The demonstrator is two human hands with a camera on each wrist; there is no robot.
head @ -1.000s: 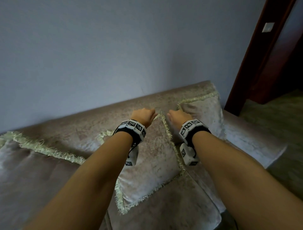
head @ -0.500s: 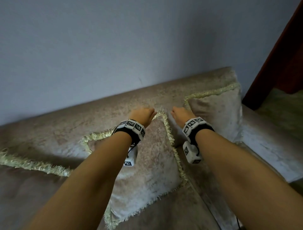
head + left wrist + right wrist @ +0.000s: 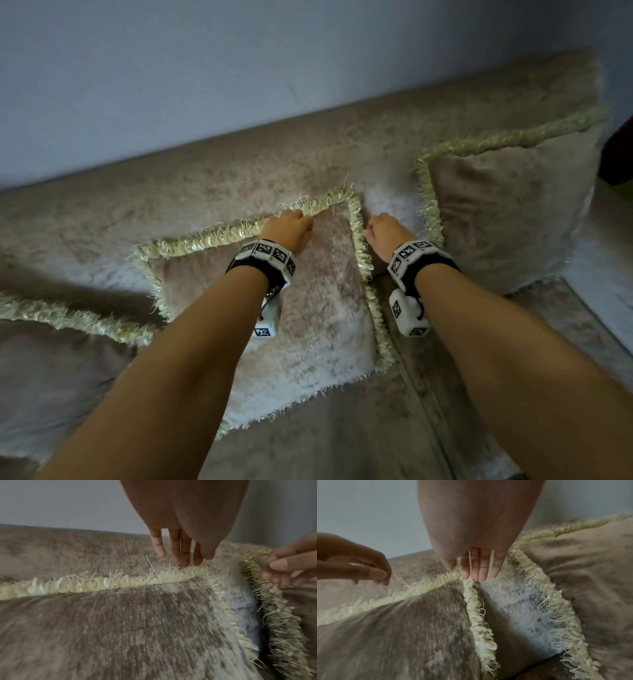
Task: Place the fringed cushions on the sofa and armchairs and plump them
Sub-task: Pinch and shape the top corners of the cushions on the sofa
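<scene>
While middle cushion leans on sofa backrest, my left hand sits at its top fringe, fingers straight, tips touching fringe, gripping nothing. My right hand sits in gap beside cushion's top right corner, fingers straight, tips at corner fringe, nothing held. Hands apart, one either side of corner. Right cushion upright against backrest, near right hand. Left cushion lies at frame edge.
</scene>
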